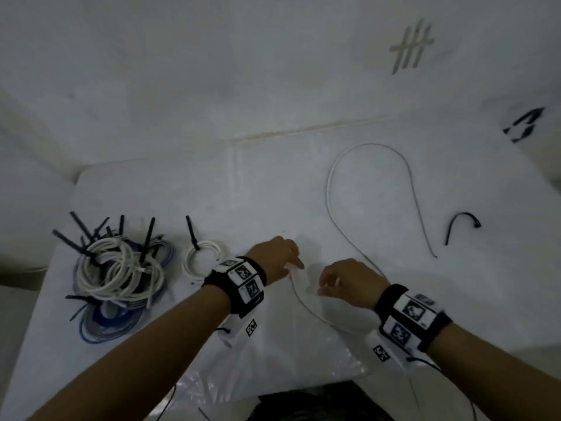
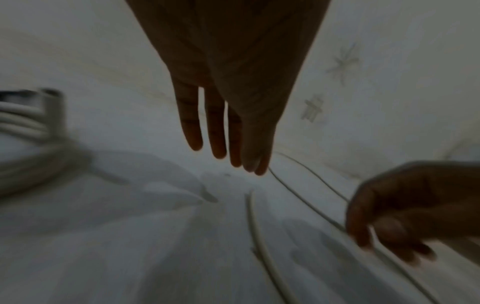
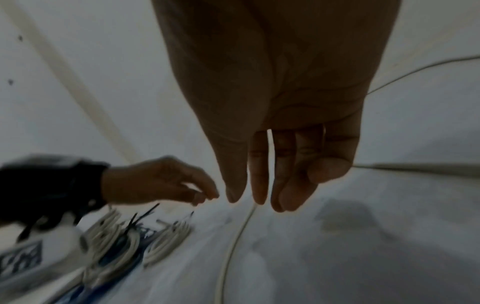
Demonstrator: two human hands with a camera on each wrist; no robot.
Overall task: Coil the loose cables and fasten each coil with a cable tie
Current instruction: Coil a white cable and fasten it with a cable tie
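Note:
A loose white cable (image 1: 329,189) makes a wide loop across the cloth-covered table (image 1: 243,192), and its thin far end lies at the right. Its near stretch (image 2: 259,246) curves under both hands. My left hand (image 1: 296,262) hovers over the cable's near end with straight fingers (image 2: 218,144) and grips nothing. My right hand (image 1: 326,287) hangs over the cable (image 3: 228,257), fingers loosely down; in the left wrist view its fingertips (image 2: 363,244) touch the cable. One black cable tie (image 1: 461,226) lies alone at the right.
A pile of white and blue coils (image 1: 118,275) with black ties sticking up sits at the left. One tied white coil (image 1: 203,259) lies beside it, near my left wrist. The table's front edge is close to my body.

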